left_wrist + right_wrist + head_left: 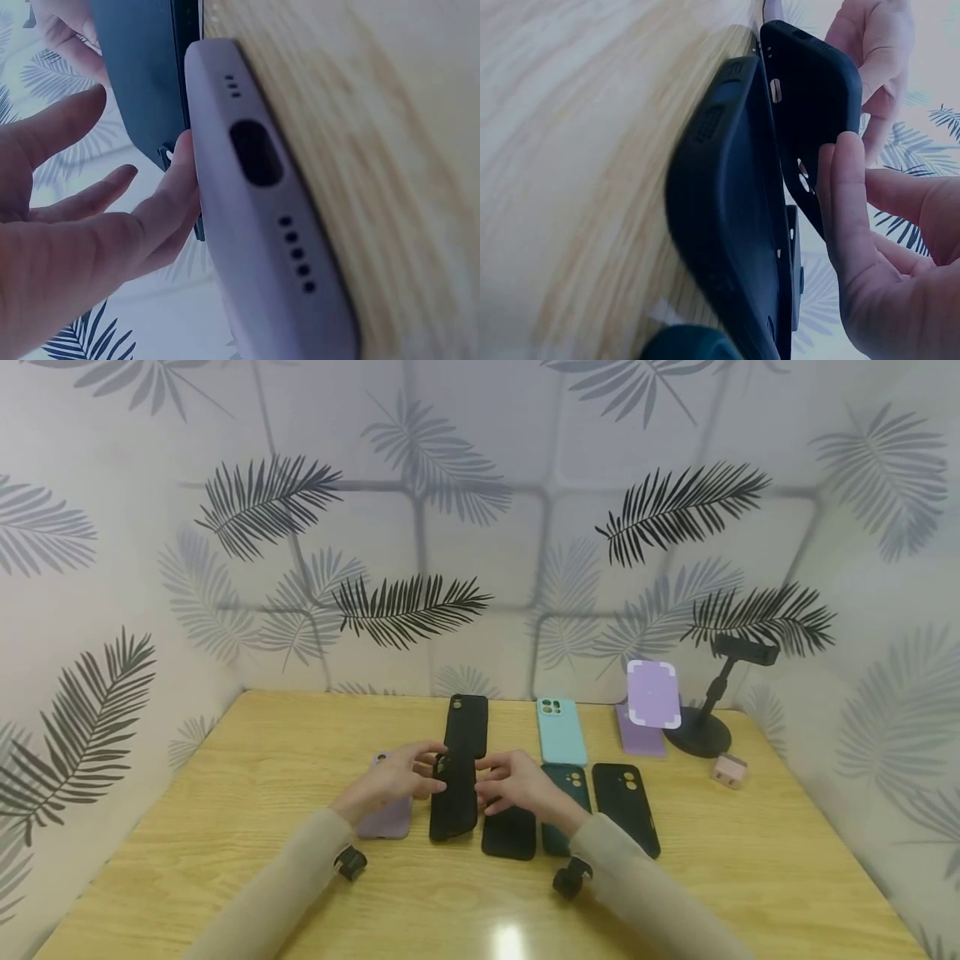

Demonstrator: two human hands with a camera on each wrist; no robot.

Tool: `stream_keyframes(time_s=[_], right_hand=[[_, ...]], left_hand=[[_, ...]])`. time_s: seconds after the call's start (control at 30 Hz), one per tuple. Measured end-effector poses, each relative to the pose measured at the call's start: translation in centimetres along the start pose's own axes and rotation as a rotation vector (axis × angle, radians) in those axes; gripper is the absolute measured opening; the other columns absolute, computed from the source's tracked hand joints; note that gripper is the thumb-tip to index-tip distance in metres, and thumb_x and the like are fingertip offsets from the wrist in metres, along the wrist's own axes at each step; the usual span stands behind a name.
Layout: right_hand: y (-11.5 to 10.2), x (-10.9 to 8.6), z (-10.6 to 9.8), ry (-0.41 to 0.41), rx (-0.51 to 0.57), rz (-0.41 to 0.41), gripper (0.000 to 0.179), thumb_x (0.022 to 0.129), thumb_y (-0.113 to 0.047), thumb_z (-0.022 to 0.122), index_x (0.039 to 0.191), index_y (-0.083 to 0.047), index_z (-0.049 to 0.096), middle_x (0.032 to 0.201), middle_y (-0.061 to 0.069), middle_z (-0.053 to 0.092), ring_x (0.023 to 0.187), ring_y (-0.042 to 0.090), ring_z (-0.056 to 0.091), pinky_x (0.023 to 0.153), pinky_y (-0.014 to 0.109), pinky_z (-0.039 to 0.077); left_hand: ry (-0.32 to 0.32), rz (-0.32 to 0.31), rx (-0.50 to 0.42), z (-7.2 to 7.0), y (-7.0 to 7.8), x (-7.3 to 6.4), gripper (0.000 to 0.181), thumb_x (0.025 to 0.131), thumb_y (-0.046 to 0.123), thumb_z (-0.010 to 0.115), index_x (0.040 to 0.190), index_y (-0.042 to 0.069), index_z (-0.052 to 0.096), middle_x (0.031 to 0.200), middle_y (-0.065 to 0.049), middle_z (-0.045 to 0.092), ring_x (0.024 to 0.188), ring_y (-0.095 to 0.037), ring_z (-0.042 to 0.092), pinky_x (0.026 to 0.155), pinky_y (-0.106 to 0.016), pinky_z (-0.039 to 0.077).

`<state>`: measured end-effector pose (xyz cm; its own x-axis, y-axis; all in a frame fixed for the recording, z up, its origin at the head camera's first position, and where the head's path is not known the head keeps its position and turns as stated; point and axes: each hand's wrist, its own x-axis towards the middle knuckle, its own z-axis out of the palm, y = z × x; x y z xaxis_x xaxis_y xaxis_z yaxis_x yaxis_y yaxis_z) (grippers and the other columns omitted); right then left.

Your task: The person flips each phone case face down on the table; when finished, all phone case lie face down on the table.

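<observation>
A black phone case [455, 806] stands tilted off the table between the hands, its hollow side and camera cutout showing in the right wrist view. My right hand [521, 785] holds its raised long edge, with fingertips [846, 154] over that edge. On the other side, my left hand [408, 774] has its fingers spread, thumb tip near the case and fingers partly hidden behind a lilac phone case [255, 202]. Another black case [510, 837] lies just right, under my right hand. One more black case [467, 722] lies beyond the tilted one.
A dark teal case [557, 839], a black case [626, 810] and a light blue case [562, 733] lie to the right. Behind them are a purple stand with a white-cornered panel [654, 695], a black stand [699, 733] and a pink charger [729, 771]. Patterned cloth surrounds the wooden table [225, 793].
</observation>
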<state>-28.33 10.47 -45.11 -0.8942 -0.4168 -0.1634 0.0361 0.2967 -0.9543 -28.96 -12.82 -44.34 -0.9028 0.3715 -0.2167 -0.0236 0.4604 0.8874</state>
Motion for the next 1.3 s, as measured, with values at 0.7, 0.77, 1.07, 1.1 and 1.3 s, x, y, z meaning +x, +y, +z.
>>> stream_keyframes(time_s=[0.7,0.77,1.07,1.1,1.3], right_hand=[[-0.1,-0.4,-0.9,-0.038,-0.051,0.039,0.036,0.096,-0.003,0.06,0.129,0.01,0.058,0.107,0.025,0.071,0.082,0.023,0.073,0.067,0.034,0.062],[0.1,-0.5,-1.5,-0.017,-0.048,0.039,0.035,0.095,-0.002,0.061,0.128,0.008,0.059,0.111,0.025,0.07,0.083,0.023,0.073,0.069,0.034,0.062],[0.9,-1.9,-5.2,0.035,-0.069,0.022,0.033,0.095,0.001,0.06,0.126,0.012,0.058,0.117,0.028,0.067,0.087,0.019,0.071,0.069,0.034,0.062],[1.0,-2.1,-5.5,0.035,-0.073,0.026,0.034,0.095,0.001,0.06,0.127,0.012,0.057,0.117,0.028,0.066,0.087,0.019,0.071,0.07,0.034,0.062],[1.5,-3.6,-7.4,0.039,-0.122,0.041,0.035,0.097,0.0,0.058,0.129,0.013,0.055,0.122,0.03,0.063,0.094,0.024,0.07,0.074,0.036,0.062]], left_hand=[[0.032,0.008,0.004,-0.7,0.2,-0.4,0.05,0.095,0.013,0.064,0.143,0.009,0.048,0.14,-0.02,0.049,0.121,-0.034,0.055,0.085,-0.04,0.058],[0.035,0.019,0.014,-0.8,0.2,-0.2,0.046,0.096,0.016,0.063,0.141,0.009,0.05,0.135,-0.018,0.054,0.114,-0.03,0.06,0.083,-0.04,0.058],[-0.031,0.095,-0.016,0.7,1.3,0.5,0.038,0.098,0.012,0.06,0.134,0.003,0.055,0.122,-0.02,0.063,0.102,-0.028,0.065,0.08,-0.039,0.06],[-0.043,0.1,-0.028,1.0,1.4,0.6,0.038,0.098,0.011,0.06,0.134,0.002,0.054,0.121,-0.021,0.063,0.102,-0.029,0.065,0.081,-0.039,0.06],[-0.107,0.101,-0.097,2.9,2.4,1.0,0.042,0.098,0.008,0.059,0.139,0.001,0.05,0.123,-0.026,0.06,0.107,-0.034,0.065,0.085,-0.041,0.059]])
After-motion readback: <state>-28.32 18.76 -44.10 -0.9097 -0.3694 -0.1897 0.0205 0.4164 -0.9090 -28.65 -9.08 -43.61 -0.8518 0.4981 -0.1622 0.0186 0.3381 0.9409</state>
